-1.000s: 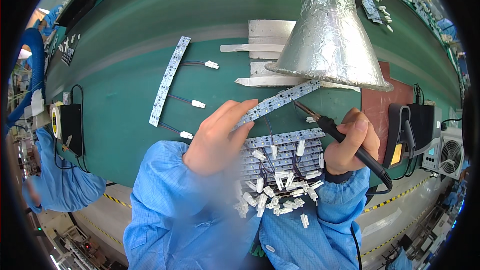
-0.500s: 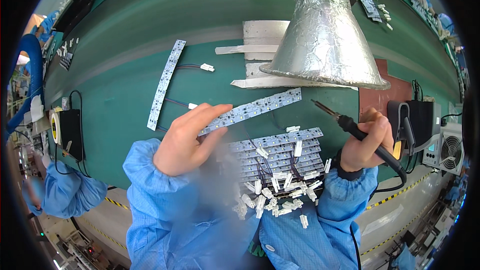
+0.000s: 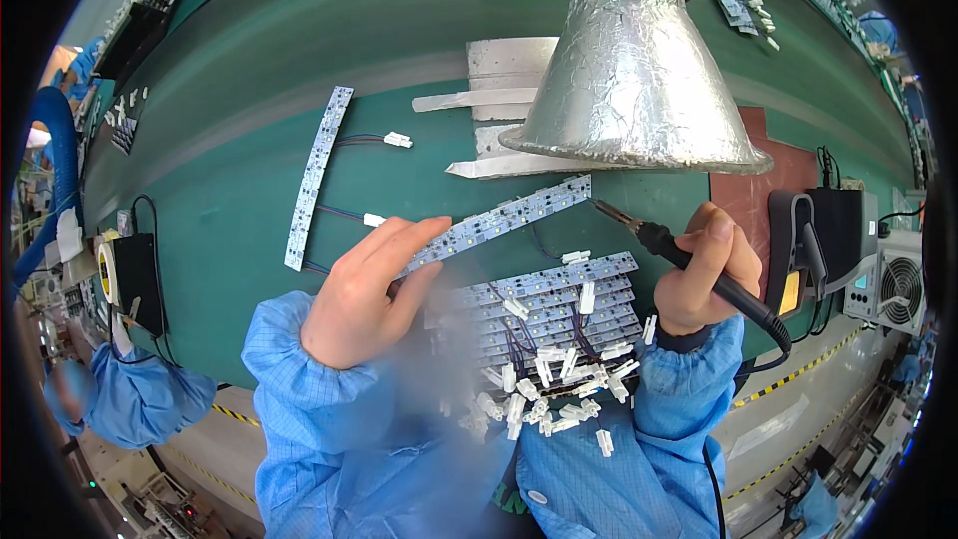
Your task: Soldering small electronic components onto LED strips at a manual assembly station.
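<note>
My left hand point(image 3: 354, 291) pinches the left end of a long narrow LED circuit board point(image 3: 511, 214), fingers above and thumb below. The board slants up to the right over the green mat. In my right hand point(image 3: 707, 277) is a soldering iron point(image 3: 664, 245), held like a pen. Its tip points left, very close to the board's right end; whether they touch I cannot tell. Below the held board lies a stack of similar LED boards point(image 3: 604, 271), with thin wires and a heap of white connectors point(image 3: 569, 414) at its near side. A blurred patch hides the stack's left part.
A foil-covered cone hood point(image 3: 639, 70) hangs beyond my hands, over taped metal plates point(image 3: 497, 68). Another wired LED board point(image 3: 318, 180) lies at left. On the right are a dark iron stand point(image 3: 791, 250) and a fan box point(image 3: 898, 289). A co-worker's blue sleeve point(image 3: 150, 389) shows far left.
The soldering iron's tip has come closer to the right end of the held board. My left hand keeps its pinch, and the whole view has shifted slightly.
</note>
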Demonstrator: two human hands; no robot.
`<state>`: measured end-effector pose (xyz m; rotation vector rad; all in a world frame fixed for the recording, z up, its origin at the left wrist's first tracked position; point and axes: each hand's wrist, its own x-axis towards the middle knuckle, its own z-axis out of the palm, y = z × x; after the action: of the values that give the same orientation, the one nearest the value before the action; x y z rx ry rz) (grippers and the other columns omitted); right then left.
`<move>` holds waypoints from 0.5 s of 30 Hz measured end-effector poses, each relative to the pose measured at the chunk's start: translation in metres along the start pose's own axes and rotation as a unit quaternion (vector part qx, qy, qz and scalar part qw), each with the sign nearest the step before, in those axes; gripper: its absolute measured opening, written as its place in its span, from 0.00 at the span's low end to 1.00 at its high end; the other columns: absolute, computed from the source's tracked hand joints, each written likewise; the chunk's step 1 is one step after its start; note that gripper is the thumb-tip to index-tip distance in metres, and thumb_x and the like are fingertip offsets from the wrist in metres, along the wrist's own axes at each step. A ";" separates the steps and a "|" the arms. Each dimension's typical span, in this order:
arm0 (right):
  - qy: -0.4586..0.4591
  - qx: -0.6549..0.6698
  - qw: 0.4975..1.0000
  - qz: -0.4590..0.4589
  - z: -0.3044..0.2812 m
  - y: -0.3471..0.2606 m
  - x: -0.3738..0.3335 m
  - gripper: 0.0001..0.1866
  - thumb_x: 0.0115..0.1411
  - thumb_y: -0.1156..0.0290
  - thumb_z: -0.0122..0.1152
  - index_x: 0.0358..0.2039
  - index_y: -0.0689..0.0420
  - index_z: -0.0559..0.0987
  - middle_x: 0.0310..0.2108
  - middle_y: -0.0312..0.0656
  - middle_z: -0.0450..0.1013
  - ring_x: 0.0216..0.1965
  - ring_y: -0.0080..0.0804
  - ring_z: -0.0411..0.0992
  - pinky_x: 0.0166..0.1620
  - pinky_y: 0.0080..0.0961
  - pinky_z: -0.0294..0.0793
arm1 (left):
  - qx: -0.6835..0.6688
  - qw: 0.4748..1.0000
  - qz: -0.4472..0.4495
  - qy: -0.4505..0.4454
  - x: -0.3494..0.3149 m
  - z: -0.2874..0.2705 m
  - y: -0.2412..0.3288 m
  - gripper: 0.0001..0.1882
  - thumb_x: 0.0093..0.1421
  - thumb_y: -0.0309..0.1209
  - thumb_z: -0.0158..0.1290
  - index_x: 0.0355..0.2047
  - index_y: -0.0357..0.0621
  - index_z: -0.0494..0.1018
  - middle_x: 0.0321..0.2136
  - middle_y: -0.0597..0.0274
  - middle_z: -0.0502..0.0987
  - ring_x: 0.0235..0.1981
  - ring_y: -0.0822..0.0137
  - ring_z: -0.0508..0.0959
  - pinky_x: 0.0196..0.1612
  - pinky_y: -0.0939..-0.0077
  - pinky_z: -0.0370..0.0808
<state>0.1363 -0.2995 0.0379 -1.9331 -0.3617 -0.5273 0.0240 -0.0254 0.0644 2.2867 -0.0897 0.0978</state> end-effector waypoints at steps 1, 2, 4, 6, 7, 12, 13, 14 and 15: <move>-0.007 -0.002 1.000 0.001 -0.001 0.000 0.000 0.24 0.70 0.64 0.49 0.20 0.68 0.75 0.20 0.43 0.73 0.21 0.22 0.67 0.27 0.20 0.62 | -0.003 1.000 -0.006 -0.001 0.000 0.000 0.001 0.22 0.57 0.16 0.58 0.53 0.35 0.74 0.37 0.51 0.77 0.32 0.57 0.77 0.32 0.69 0.74; -0.007 -0.002 1.000 0.002 0.000 0.000 0.000 0.24 0.70 0.64 0.49 0.20 0.68 0.75 0.20 0.43 0.73 0.21 0.22 0.67 0.27 0.20 0.62 | -0.007 1.000 -0.012 -0.003 0.000 0.000 0.001 0.22 0.57 0.15 0.58 0.53 0.35 0.74 0.37 0.51 0.77 0.32 0.57 0.77 0.32 0.69 0.74; 0.008 -0.011 1.000 -0.009 0.002 -0.001 0.001 0.25 0.70 0.63 0.48 0.21 0.69 0.75 0.19 0.42 0.73 0.21 0.23 0.67 0.26 0.20 0.62 | -0.012 1.000 -0.021 -0.002 0.001 0.000 0.004 0.22 0.55 0.15 0.58 0.52 0.33 0.74 0.36 0.50 0.77 0.32 0.56 0.77 0.34 0.69 0.74; 0.010 -0.016 1.000 -0.007 0.002 -0.001 0.001 0.25 0.70 0.63 0.48 0.21 0.69 0.75 0.19 0.42 0.73 0.21 0.23 0.67 0.26 0.20 0.62 | -0.017 0.999 -0.031 -0.001 0.002 0.001 0.005 0.22 0.54 0.14 0.58 0.51 0.32 0.74 0.34 0.48 0.76 0.32 0.55 0.76 0.36 0.69 0.73; 0.012 -0.020 1.000 -0.006 0.003 -0.001 0.000 0.25 0.70 0.63 0.48 0.21 0.69 0.76 0.19 0.42 0.73 0.21 0.23 0.67 0.26 0.20 0.62 | -0.019 0.999 -0.032 0.001 0.002 0.001 0.005 0.22 0.54 0.14 0.58 0.51 0.31 0.74 0.34 0.48 0.76 0.32 0.56 0.76 0.36 0.69 0.73; 0.013 -0.011 1.000 -0.006 0.003 0.000 0.000 0.25 0.70 0.64 0.48 0.20 0.69 0.75 0.19 0.42 0.72 0.21 0.23 0.66 0.26 0.20 0.61 | -0.017 0.999 -0.040 -0.005 0.001 0.000 0.005 0.21 0.55 0.14 0.58 0.51 0.31 0.74 0.34 0.48 0.76 0.32 0.56 0.76 0.35 0.69 0.73; 0.008 -0.008 1.000 0.001 0.003 0.000 0.000 0.24 0.70 0.64 0.48 0.20 0.68 0.75 0.19 0.42 0.72 0.21 0.23 0.66 0.26 0.20 0.62 | -0.018 0.999 -0.039 -0.005 0.001 0.000 0.005 0.21 0.55 0.14 0.58 0.51 0.31 0.74 0.34 0.48 0.76 0.32 0.56 0.76 0.35 0.70 0.73; 0.008 -0.008 1.000 0.001 0.003 0.000 0.000 0.24 0.70 0.64 0.48 0.20 0.68 0.75 0.19 0.42 0.72 0.21 0.23 0.66 0.26 0.20 0.62 | -0.018 0.999 -0.037 -0.004 0.002 0.000 0.005 0.21 0.55 0.14 0.58 0.51 0.31 0.74 0.34 0.48 0.76 0.32 0.56 0.76 0.35 0.70 0.73; 0.011 -0.008 1.000 -0.003 0.004 0.000 0.000 0.24 0.70 0.64 0.48 0.20 0.68 0.74 0.19 0.42 0.72 0.21 0.23 0.66 0.26 0.20 0.61 | -0.018 0.999 -0.037 -0.004 0.002 0.000 0.004 0.21 0.55 0.14 0.58 0.51 0.31 0.74 0.34 0.48 0.76 0.32 0.56 0.76 0.35 0.70 0.73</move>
<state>0.1372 -0.2956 0.0365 -1.9411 -0.3513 -0.5569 0.0252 -0.0285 0.0677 2.2517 -0.0101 0.0468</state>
